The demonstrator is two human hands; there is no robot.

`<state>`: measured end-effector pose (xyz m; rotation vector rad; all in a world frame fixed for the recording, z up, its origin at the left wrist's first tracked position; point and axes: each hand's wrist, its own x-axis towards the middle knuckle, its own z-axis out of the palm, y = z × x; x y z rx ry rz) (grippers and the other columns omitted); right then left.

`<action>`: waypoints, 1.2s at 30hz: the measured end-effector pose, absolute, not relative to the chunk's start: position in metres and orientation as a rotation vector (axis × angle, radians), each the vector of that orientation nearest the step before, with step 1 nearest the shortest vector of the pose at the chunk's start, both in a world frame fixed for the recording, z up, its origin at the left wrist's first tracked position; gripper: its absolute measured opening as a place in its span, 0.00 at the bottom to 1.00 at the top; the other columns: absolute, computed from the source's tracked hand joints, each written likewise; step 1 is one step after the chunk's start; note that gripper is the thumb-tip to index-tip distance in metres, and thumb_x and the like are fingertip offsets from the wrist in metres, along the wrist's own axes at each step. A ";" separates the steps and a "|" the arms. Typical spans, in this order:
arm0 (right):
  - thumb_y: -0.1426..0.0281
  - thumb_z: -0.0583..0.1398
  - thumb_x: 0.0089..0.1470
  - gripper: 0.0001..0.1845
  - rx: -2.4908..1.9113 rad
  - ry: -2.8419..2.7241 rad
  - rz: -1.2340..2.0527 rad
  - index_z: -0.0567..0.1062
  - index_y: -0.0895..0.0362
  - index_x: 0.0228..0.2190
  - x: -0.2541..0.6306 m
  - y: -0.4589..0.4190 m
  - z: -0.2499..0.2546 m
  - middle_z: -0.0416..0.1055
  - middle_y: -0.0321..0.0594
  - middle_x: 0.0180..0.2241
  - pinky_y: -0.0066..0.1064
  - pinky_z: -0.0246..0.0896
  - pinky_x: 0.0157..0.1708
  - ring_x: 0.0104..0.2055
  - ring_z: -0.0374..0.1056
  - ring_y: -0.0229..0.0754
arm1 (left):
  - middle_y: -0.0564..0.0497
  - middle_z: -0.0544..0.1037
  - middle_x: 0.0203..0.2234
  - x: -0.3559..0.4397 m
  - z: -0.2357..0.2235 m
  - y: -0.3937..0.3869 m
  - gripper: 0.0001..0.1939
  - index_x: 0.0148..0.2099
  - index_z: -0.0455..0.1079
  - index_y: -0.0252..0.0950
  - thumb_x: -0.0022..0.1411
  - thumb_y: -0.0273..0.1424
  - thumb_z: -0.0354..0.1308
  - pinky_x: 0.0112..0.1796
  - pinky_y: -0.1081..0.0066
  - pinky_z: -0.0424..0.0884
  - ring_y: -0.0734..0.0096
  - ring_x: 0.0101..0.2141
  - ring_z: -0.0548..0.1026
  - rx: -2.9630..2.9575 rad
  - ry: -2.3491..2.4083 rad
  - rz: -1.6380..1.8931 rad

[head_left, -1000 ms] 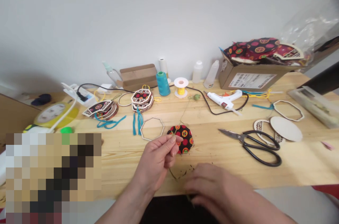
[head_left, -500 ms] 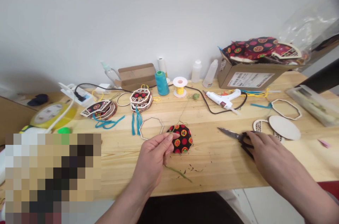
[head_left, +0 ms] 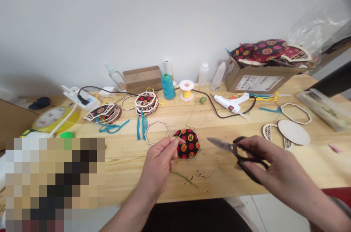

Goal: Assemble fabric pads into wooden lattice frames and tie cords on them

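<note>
My left hand (head_left: 160, 162) is pinched shut on a thin green cord (head_left: 183, 178) whose loose end trails onto the wooden table (head_left: 123, 162). Just beyond its fingertips lies a black fabric disc with red and yellow circles (head_left: 189, 143). My right hand (head_left: 270, 164) grips black-handled scissors (head_left: 236, 149), lifted off the table, blades pointing left toward the disc. The cord runs on past the disc toward a green bead (head_left: 203, 100).
A wooden octagon ring (head_left: 157, 133) lies left of the disc. Behind are stacked patterned ornaments (head_left: 146, 102), a teal thread cone (head_left: 168, 86), a yellow spool (head_left: 187, 90), a glue gun (head_left: 230, 102), bottles and a cardboard box of fabric pieces (head_left: 257, 78). Wooden cut-outs (head_left: 293, 132) lie at right.
My right hand went from near the table's front edge to the scissors, took hold of them and carried them left toward the disc. My left hand stayed pinched on the cord.
</note>
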<state>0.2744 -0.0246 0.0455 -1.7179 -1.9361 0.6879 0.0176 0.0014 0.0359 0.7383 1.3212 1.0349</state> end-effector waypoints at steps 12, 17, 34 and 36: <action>0.51 0.58 0.50 0.22 -1.584 -2.338 1.207 0.65 0.57 0.23 0.234 0.004 0.085 0.64 0.34 0.23 0.26 0.50 0.23 0.25 0.57 0.35 | 0.60 0.57 0.16 0.017 0.038 0.001 0.13 0.34 0.73 0.33 0.54 0.38 0.61 0.18 0.79 0.43 0.84 0.17 0.50 0.726 1.233 1.059; 0.47 0.55 0.49 0.26 -1.584 -2.388 1.318 0.64 0.58 0.21 0.224 0.017 0.083 0.58 0.32 0.20 0.26 0.44 0.21 0.23 0.51 0.33 | 0.60 0.57 0.15 0.017 0.038 0.000 0.13 0.28 0.69 0.33 0.55 0.38 0.60 0.18 0.78 0.44 0.84 0.17 0.50 0.757 1.223 1.031; 0.48 0.56 0.48 0.25 -1.571 -2.352 1.237 0.66 0.57 0.19 0.210 0.023 0.078 0.58 0.32 0.19 0.26 0.42 0.21 0.23 0.50 0.33 | 0.60 0.57 0.15 0.017 0.033 -0.003 0.13 0.26 0.65 0.35 0.56 0.38 0.58 0.18 0.76 0.46 0.81 0.17 0.52 0.832 1.220 1.004; 0.48 0.56 0.48 0.25 -1.574 -2.344 1.233 0.67 0.57 0.19 0.210 0.023 0.077 0.58 0.32 0.19 0.26 0.43 0.21 0.23 0.50 0.33 | 0.60 0.57 0.15 0.017 0.033 -0.003 0.13 0.26 0.66 0.35 0.56 0.38 0.58 0.18 0.76 0.46 0.81 0.17 0.52 0.834 1.219 1.001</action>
